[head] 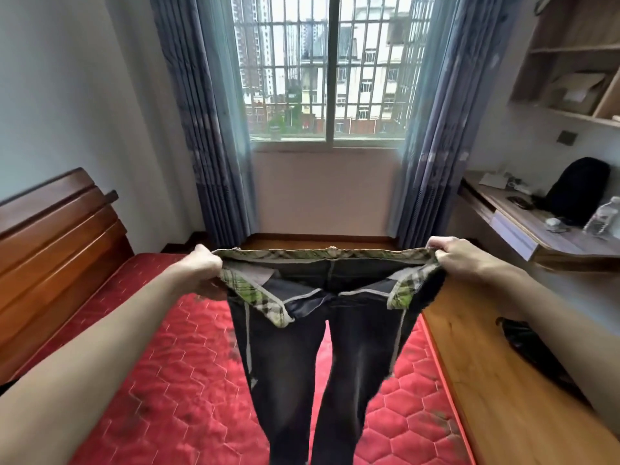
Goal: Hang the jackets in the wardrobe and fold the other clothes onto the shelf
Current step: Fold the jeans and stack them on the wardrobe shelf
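A pair of dark grey jeans (302,364) with a green plaid lining at the waist hangs in the air in front of me, over the red mattress (167,380). My left hand (201,266) grips the left end of the waistband. My right hand (456,258) grips the right end. The waistband is stretched wide between them and both legs hang straight down, out of the frame at the bottom. No wardrobe is in view.
A wooden headboard (50,250) stands at the left. A dark garment (533,350) lies on the wooden bed edge at the right. The desk (523,223) carries a black bag (577,193) and a water bottle (604,216). Wall shelves (577,62) hang above. Window and curtains stand ahead.
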The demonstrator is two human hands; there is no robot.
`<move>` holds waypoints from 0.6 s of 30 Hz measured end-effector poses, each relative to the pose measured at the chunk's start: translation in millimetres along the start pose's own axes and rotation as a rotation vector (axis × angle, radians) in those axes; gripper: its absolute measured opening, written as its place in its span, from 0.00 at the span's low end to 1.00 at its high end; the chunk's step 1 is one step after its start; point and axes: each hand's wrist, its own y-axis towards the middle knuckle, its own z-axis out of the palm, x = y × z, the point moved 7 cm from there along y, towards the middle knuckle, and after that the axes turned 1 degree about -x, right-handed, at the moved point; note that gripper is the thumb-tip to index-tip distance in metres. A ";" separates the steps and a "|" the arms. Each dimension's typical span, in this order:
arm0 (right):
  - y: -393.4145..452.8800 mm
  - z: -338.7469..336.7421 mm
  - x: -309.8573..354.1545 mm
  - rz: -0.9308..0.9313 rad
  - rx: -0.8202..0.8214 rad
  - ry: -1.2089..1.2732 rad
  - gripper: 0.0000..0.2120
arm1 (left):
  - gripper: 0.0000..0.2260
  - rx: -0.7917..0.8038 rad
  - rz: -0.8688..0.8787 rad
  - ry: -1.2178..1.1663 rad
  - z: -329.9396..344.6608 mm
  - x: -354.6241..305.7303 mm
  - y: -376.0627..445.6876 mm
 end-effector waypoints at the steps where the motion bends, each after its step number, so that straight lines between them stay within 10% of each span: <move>1: 1.3 0.3 6.2 -0.030 0.019 0.027 0.15 | 0.12 0.035 -0.010 -0.141 1.0 0.5 5.5; 9: -0.1 4.9 41.0 -0.069 0.235 0.497 0.13 | 0.11 0.219 0.068 -0.630 -8.4 -20.6 30.8; 15: 9.9 15.9 39.4 0.027 0.412 0.409 0.42 | 0.15 0.375 0.233 -0.561 -14.6 -35.9 39.5; 18: 15.4 14.2 61.7 -0.099 0.350 0.230 0.42 | 0.11 0.171 0.463 -0.232 -26.3 -39.9 50.4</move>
